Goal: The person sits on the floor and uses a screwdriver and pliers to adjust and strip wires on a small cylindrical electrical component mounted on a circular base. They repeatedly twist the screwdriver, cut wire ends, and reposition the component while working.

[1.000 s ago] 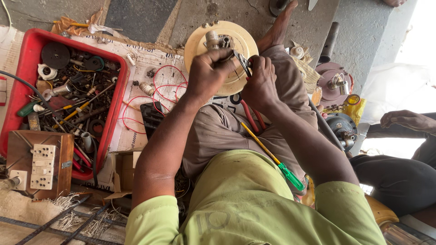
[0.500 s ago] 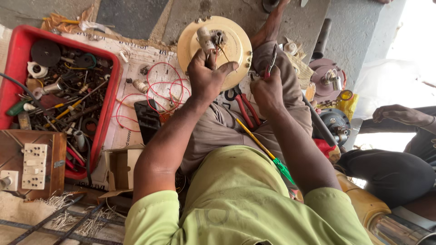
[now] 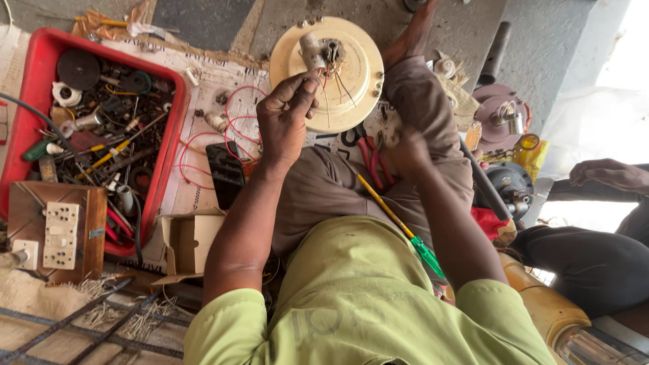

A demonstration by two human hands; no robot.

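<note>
One round cream motor housing (image 3: 355, 81) is seen on the floor ahead of the knees, its centre hub carrying a bundle of thin wires (image 3: 336, 73). The left hand (image 3: 284, 122) is raised beside the housing, fingertips pinched together at the wires (what exactly is gripped cannot be told). The right hand (image 3: 405, 150) is lowered at the thigh, loosely curled; its contents are hidden. One yellow-shafted screwdriver with green handle (image 3: 399, 226) is laid across the lap. One red tray (image 3: 40, 74) of mixed parts is noted left, one open cardboard box (image 3: 193, 242) beside it, plain brown.
</note>
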